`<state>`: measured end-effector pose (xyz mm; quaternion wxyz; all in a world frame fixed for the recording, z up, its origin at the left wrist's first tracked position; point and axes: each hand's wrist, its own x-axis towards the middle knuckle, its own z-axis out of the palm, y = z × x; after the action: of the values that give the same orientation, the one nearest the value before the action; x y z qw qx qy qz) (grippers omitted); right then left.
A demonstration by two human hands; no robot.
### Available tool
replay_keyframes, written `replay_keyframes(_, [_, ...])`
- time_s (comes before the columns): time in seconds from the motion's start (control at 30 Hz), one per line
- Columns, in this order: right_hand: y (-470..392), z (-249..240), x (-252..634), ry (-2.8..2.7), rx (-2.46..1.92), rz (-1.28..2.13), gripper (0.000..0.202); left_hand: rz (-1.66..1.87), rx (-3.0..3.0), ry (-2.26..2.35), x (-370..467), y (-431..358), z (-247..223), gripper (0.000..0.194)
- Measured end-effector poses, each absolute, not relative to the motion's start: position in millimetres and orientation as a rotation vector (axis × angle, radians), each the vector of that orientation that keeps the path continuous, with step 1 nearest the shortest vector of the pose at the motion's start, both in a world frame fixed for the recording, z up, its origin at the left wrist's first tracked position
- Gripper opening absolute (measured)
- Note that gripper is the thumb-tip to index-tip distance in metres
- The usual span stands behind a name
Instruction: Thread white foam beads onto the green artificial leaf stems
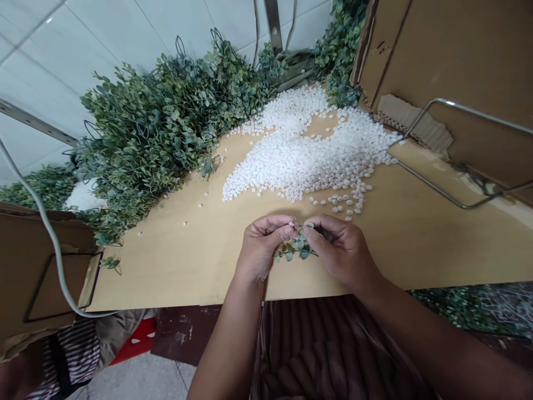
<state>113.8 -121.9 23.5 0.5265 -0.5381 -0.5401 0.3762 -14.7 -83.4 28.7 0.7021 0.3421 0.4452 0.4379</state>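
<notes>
Just above the near part of the table, my left hand pinches a small white bead between thumb and fingertips. My right hand is closed on a sprig of green leaves, and its fingertips almost meet those of the left. The sprig hangs between and below both hands, partly hidden by the right fingers. Beyond them spreads a large heap of white beads, with several loose ones at its near edge. A big pile of similar leafy sprigs lies behind on the left.
The tan tabletop carries a few stray beads and one small sprig at left. A bent metal wire frame and a tall cardboard box stand on the right. A pale cable crosses a left-hand box. Another person's striped clothing shows lower left.
</notes>
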Motion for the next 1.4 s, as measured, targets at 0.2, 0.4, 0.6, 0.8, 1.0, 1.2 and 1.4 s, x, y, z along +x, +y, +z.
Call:
replay_keyframes(0.2, [-122.2, 21.6, 114.1, -1.302, -1.287, 0.885, 0.014, 0.987, 0.802, 1.022, -13.1, -84.2, 28.8, 0.025])
replay_keyframes(0.4, [-122.8, 21.3, 114.3, -1.313, -1.271, 0.871, 0.014, 1.003, 0.807, 0.999, -13.6, -84.3, 28.8, 0.022])
replay_keyframes(0.6, [-123.7, 22.5, 114.8, -1.344, -1.258, 0.872, 0.015, 0.985, 0.817, 1.017, -13.9, -84.4, 28.8, 0.023])
replay_keyframes(0.8, [-123.6, 21.4, 114.6, -1.328, -1.257, 0.877, 0.015, 0.982, 0.810, 0.989, -14.1, -84.4, 27.9, 0.022])
replay_keyframes(1.0, [-124.0, 20.1, 113.9, -1.307, -1.256, 0.866, 0.015, 0.978, 0.807, 0.976, -14.4, -84.5, 28.9, 0.020])
replay_keyframes(1.2, [-124.3, 18.5, 114.0, -1.307, -1.247, 0.854, 0.014, 0.974, 0.819, 0.975, -13.5, -85.2, 29.9, 0.020])
replay_keyframes(1.4, [-122.9, 18.0, 113.6, -1.317, -1.255, 0.854, 0.015, 0.976, 0.851, 0.971, -13.8, -85.0, 27.3, 0.018])
